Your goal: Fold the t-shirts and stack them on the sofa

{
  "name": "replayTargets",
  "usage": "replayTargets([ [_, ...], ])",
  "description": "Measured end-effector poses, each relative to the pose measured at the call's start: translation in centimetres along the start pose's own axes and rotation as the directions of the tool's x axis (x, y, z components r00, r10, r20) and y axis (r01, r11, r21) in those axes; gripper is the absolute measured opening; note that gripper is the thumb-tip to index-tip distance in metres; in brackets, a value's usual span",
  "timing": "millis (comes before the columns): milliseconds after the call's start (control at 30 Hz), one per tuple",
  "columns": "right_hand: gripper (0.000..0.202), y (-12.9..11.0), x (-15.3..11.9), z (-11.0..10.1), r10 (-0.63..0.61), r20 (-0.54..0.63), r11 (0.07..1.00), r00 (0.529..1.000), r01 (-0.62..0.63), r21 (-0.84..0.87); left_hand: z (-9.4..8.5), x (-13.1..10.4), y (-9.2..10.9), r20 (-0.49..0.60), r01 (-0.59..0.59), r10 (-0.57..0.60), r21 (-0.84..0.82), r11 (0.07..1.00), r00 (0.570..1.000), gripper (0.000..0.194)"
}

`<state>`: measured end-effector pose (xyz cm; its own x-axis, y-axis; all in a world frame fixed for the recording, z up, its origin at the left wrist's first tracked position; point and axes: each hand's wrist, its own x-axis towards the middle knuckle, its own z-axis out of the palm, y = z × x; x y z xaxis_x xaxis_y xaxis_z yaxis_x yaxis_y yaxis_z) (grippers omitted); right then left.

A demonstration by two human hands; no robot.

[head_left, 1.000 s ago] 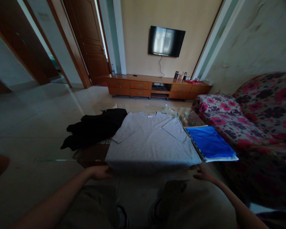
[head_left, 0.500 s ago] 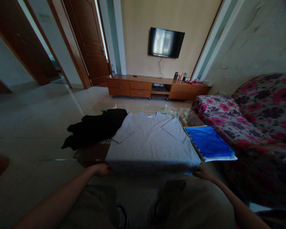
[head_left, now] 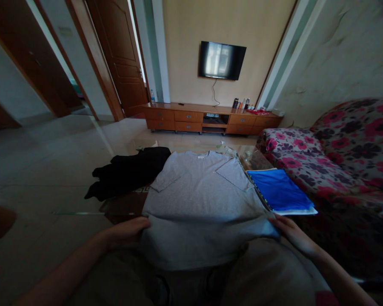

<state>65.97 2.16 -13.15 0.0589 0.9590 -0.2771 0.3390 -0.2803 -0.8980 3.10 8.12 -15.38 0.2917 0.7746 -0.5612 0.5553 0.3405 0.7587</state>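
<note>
Lengthwise outward, grey shirt [head_left: 198, 191], collar [head_left: 201, 157] toward television [head_left: 222, 60], hem [head_left: 188, 267] toward knees [head_left: 264, 265]

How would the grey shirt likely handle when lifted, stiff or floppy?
The grey shirt is probably floppy: its lower part bends downward between the left hand and right hand. It seems light, as its sleeves lie thin and flat. It may crease easily, given the soft ripples across it.

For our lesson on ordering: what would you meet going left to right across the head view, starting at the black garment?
Black garment → gray shirt → blue cloth → sofa.
</note>
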Motion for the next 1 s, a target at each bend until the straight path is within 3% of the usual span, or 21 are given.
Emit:
replayTargets([
  [67, 0.046, -1.8, -0.2, 0.1, -0.021, -0.091, 0.993, 0.996, 0.031, 0.11, 0.9, -1.5, 1.8, -0.126, -0.055, 0.01, -0.366, 0.929, 0.992, 0.049],
  [100, 0.045, -2.6, -0.3, 0.2, -0.022, -0.13, 0.985, 0.991, 0.044, 0.17, 1.4, -2.3, 2.6, -0.128, -0.077, 0.016, -0.489, 0.869, 0.992, 0.054],
  [167, 0.044, -4.1, -0.6, 0.4, -0.02, -0.149, 0.966, 0.989, 0.058, 0.253, 2.5, -3.7, 3.7, -0.023, -0.043, 0.037, -0.597, 0.801, 0.999, 0.063],
  [267, 0.055, -5.5, -1.5, 0.1, 0.012, -0.024, 0.964, 1.0, -0.005, 0.266, 4.1, -5.4, 4.0, 0.136, 0.02, 0.071, -0.571, 0.821, 0.988, 0.085],
  [333, 0.066, -6.0, -2.4, -0.3, 0.05, 0.068, 0.965, 0.996, -0.065, 0.253, 5.1, -5.9, 3.4, 0.088, -0.037, 0.102, -0.551, 0.834, 0.991, 0.1],
  [400, 0.077, -6.2, -3.3, -0.6, 0.068, 0.114, 0.964, 0.991, -0.094, 0.249, 6.0, -5.6, 2.4, 0.005, -0.103, 0.128, -0.558, 0.824, 0.992, 0.104],
  [467, 0.084, -6.5, -4.0, -0.6, 0.057, 0.124, 0.959, 0.991, -0.089, 0.268, 7.0, -4.6, 1.3, -0.03, -0.096, 0.096, -0.548, 0.831, 0.995, 0.102],
  [600, 0.093, -7.2, -4.2, 0.0, -0.023, 0.086, 0.945, 0.996, -0.007, 0.326, 10.1, -1.1, -0.9, -0.043, 0.1, -0.13, -0.418, 0.903, 0.991, 0.093],
  [667, 0.086, -7.5, -4.0, 0.3, -0.038, 0.076, 0.942, 0.996, 0.011, 0.334, 11.7, 0.9, -1.6, -0.144, 0.102, -0.166, -0.376, 0.921, 0.976, 0.092],
  [733, 0.068, -7.5, -3.9, 0.6, -0.026, 0.076, 0.939, 0.997, -0.001, 0.344, 12.7, 2.6, -1.8, -0.261, 0.026, -0.136, -0.386, 0.922, 0.956, 0.087],
  [800, 0.052, -7.5, -3.8, 0.6, -0.014, 0.076, 0.936, 0.997, -0.014, 0.353, 13.0, 3.7, -1.8, -0.317, -0.056, -0.1, -0.449, 0.892, 0.943, 0.078],
  [900, 0.05, -7.5, -4.0, 0.4, -0.012, 0.092, 0.941, 0.996, -0.02, 0.338, 12.5, 4.1, -1.4, -0.331, -0.116, -0.077, -0.526, 0.842, 0.94, 0.071],
  [1000, 0.054, -7.6, -4.5, -0.1, -0.006, 0.137, 0.938, 0.991, -0.042, 0.345, 11.7, 3.3, -1.2, -0.326, -0.123, -0.022, -0.417, 0.901, 0.945, 0.083],
])
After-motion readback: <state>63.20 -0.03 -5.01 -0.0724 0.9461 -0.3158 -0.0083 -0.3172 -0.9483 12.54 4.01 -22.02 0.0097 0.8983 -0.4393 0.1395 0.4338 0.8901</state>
